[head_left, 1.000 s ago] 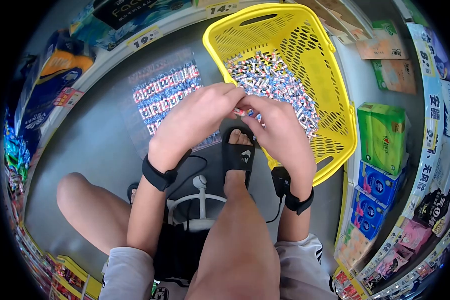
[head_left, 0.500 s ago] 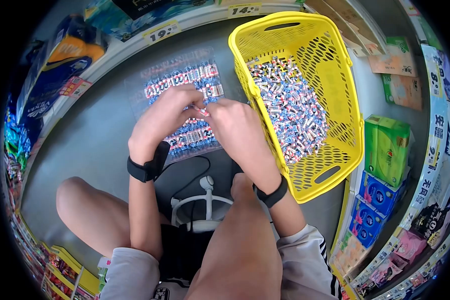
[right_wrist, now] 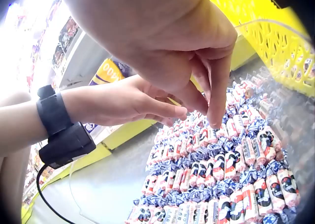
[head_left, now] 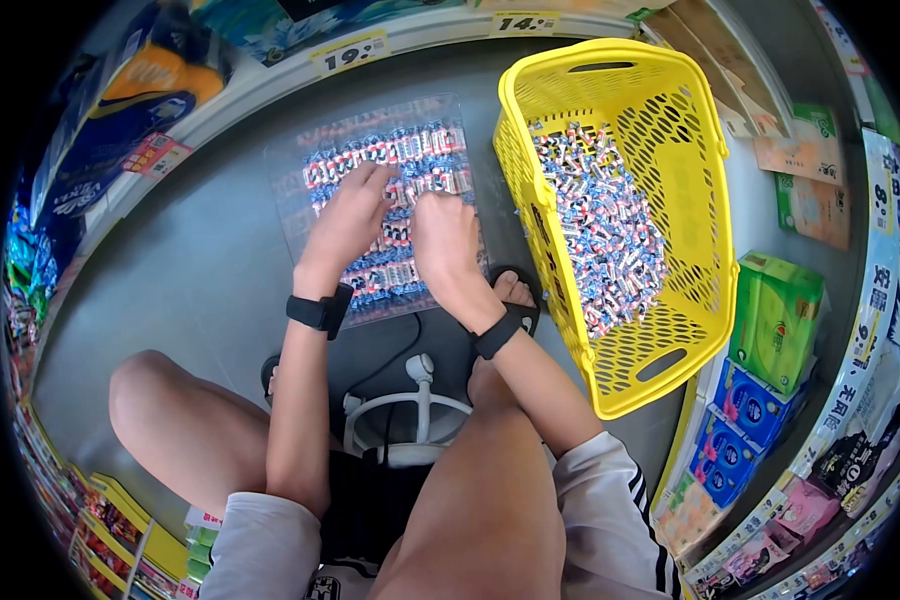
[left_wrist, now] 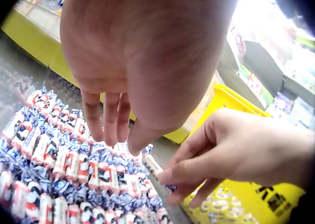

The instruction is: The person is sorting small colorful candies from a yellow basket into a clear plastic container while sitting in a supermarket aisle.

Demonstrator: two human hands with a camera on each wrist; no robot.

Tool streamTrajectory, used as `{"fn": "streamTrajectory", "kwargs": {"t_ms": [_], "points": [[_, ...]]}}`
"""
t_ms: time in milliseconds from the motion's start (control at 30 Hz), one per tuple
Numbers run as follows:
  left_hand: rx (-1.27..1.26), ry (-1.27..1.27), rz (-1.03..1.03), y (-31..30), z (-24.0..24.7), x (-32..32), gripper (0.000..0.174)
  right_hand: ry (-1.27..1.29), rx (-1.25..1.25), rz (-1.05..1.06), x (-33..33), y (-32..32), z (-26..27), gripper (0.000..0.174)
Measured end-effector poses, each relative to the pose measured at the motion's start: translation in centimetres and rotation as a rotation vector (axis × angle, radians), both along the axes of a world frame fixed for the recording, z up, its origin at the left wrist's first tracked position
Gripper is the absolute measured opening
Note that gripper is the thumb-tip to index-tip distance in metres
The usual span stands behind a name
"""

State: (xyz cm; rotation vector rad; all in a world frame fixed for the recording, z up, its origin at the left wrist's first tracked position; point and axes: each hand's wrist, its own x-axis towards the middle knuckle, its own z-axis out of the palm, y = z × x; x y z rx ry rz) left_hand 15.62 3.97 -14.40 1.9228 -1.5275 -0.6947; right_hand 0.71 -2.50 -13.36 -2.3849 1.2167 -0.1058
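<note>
Several rows of wrapped candies, with blue-and-white twisted ends, lie in a clear plastic tray on the floor. My right hand is over the right part of the rows. In the left wrist view its thumb and fingers pinch one wrapped candy by an end. Over the left part of the tray, my left hand points down with its fingers loosely extended and nothing seen in them. A yellow basket stands right of the tray, with a heap of loose candies inside.
Shelves border the floor, with a green tissue pack and blue packs at the right. A white stool base and a black cable lie between my legs. A sandalled foot is beside the basket.
Both hands have come left from the basket's edge to over the tray. They met around a candy half a second ago and are now apart. The head view has shifted too.
</note>
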Motion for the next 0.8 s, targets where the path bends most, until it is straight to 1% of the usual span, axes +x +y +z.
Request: {"fn": "streamTrajectory", "kwargs": {"t_ms": [33, 100, 167, 200, 367, 433, 567, 633, 667, 733, 800], "points": [[-0.041, -0.086, -0.010, 0.2, -0.5, -0.1, 0.038, 0.001, 0.002, 0.002, 0.3, 0.1, -0.8, 0.002], [-0.045, -0.098, 0.012, 0.6, -1.6, -0.7, 0.040, -0.025, 0.024, -0.017, 1.2, 0.1, -1.7, 0.004], [-0.122, -0.195, 0.024, 0.8, -2.8, -0.9, 0.044, -0.024, 0.035, -0.033, 1.6, -0.1, -1.9, 0.005], [-0.109, -0.199, 0.063, 0.8, -2.8, -1.4, 0.046, -0.021, 0.045, -0.054, 1.8, -0.3, -2.0, 0.005], [-0.089, -0.190, 0.050, 1.2, -3.0, -2.2, 0.053, -0.028, 0.032, -0.077, 1.7, -0.8, -3.2, 0.006], [-0.060, -0.211, -0.017, 1.3, -2.8, -2.3, 0.054, -0.015, 0.002, -0.038, 1.5, -0.7, -3.8, 0.006], [-0.044, -0.231, -0.045, 1.2, -2.6, -2.2, 0.053, 0.074, -0.033, 0.035, 1.3, -0.3, -4.4, 0.008], [-0.045, -0.244, -0.055, 1.1, -2.7, -2.0, 0.052, 0.030, -0.047, 0.019, 1.3, 0.4, -4.0, 0.020], [-0.046, -0.244, -0.050, 1.1, -2.7, -2.0, 0.052, 0.030, -0.049, 0.024, 1.2, 0.6, -3.7, 0.020], [-0.040, -0.246, -0.068, 1.1, -2.5, -1.9, 0.052, 0.032, -0.021, 0.027, 0.9, 1.0, -3.3, 0.032], [-0.040, -0.249, -0.080, 1.1, -2.7, -1.8, 0.050, 0.024, -0.003, 0.020, 0.6, 1.0, -3.1, 0.036]]}}
